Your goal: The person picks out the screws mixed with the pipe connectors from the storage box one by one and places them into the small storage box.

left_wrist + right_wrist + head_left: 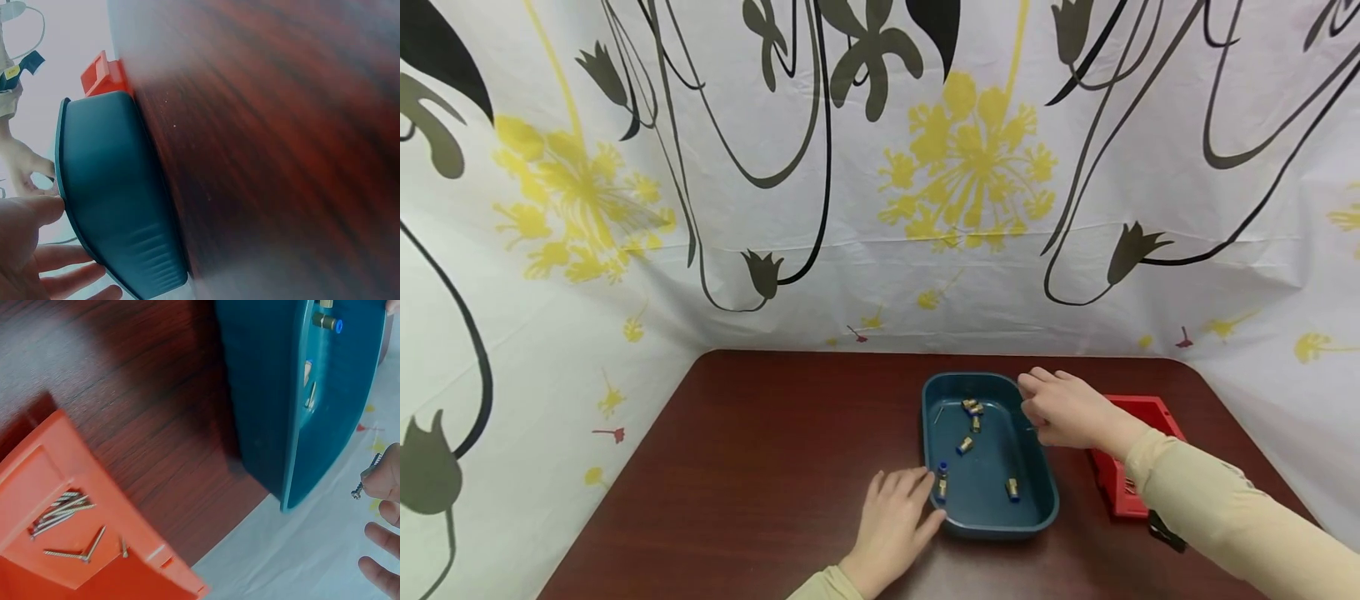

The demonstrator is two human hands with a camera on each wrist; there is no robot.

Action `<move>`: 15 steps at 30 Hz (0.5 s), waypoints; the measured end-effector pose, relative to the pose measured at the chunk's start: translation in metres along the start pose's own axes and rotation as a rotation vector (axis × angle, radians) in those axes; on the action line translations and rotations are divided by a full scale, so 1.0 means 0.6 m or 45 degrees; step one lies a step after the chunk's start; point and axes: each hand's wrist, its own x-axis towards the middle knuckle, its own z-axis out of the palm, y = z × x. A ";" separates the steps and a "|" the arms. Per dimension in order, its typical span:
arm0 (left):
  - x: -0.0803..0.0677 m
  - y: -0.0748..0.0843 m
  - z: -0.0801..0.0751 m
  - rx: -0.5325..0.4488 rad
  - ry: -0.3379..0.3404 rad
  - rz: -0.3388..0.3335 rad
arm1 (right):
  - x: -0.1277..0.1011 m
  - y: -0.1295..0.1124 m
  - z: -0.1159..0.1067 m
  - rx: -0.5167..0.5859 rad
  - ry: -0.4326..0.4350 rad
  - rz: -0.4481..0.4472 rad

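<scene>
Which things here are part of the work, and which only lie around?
In use: right hand pinching a screw; left hand touching the blue tray; brass fittings; red tray of screws.

Lying about: flowered cloth; table.

Person's wearing a pale beige long-sleeved top; the right sleeve (1225,508) is running loose and a bit wrinkled down to the wrist, the left sleeve (827,586) is just peeking in. Both the left hand (895,529) and right hand (1067,411) are going bare.
</scene>
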 end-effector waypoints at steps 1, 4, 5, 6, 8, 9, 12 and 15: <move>0.000 0.000 0.000 0.002 -0.001 0.001 | -0.004 0.002 -0.001 -0.002 0.000 0.010; 0.000 0.000 -0.001 0.007 -0.007 0.003 | -0.014 0.008 -0.006 -0.007 0.005 0.037; 0.000 -0.001 -0.001 0.007 -0.009 0.003 | -0.018 0.009 -0.008 -0.007 0.009 0.045; 0.001 -0.001 -0.001 0.008 -0.012 0.003 | -0.021 0.011 -0.010 -0.006 0.013 0.051; 0.001 -0.001 -0.001 0.011 -0.012 0.006 | -0.028 0.014 -0.014 -0.009 0.021 0.062; 0.002 -0.001 -0.001 0.012 -0.010 0.008 | -0.031 0.015 -0.017 -0.010 0.026 0.066; 0.002 -0.002 -0.002 0.023 -0.001 0.014 | -0.040 0.019 -0.023 -0.016 0.043 0.074; 0.002 -0.002 -0.002 0.033 -0.001 0.018 | -0.049 0.022 -0.026 -0.012 0.056 0.086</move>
